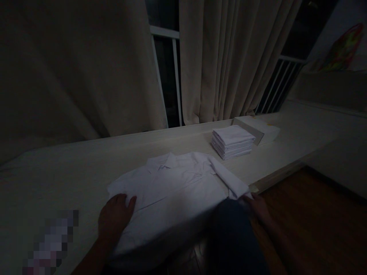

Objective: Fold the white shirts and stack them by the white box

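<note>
Between both hands' fingers (126, 200) lies the shirt (172, 187).

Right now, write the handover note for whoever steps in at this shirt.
Left hand: flat on the shirt, near its left edge.
Right hand: pinching the end of the sleeve, which is folded across the right side.
Shirt: spread on the table, collar away from you, hem hanging over the near edge.
Done: a stack of folded shirts sits further back, beside a box.
Left: this shirt is only partly folded.
</note>
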Tool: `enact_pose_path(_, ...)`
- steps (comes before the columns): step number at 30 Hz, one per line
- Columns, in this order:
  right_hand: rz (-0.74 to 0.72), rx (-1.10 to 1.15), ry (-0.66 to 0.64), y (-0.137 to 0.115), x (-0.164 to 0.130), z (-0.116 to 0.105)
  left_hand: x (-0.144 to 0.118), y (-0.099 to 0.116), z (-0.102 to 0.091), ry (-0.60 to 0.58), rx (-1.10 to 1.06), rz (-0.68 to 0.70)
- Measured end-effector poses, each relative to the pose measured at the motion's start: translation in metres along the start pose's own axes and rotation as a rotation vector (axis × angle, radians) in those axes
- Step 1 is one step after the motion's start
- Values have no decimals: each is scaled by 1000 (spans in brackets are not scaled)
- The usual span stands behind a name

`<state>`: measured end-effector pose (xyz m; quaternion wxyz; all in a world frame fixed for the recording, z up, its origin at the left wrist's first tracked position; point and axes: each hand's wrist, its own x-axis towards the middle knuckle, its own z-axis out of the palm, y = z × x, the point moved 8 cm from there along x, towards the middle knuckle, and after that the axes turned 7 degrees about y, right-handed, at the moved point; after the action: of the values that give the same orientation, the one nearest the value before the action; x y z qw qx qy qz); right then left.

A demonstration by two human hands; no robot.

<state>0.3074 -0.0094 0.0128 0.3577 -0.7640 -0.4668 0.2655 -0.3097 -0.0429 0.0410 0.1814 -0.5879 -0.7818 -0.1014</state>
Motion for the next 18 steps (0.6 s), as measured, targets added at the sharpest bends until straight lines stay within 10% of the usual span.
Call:
enact_pose_path(6, -182, 361, -92, -152, 19, -34, -1, -1, -1, 25, 17, -6)
enact_pose_path(13, -402, 531, -758, -339, -4, 27, 0, 1, -5, 23, 28, 1)
enact_pose_path(18, -749, 188, -178, -402, 19, 30, -2, 9, -13, 38, 70, 62)
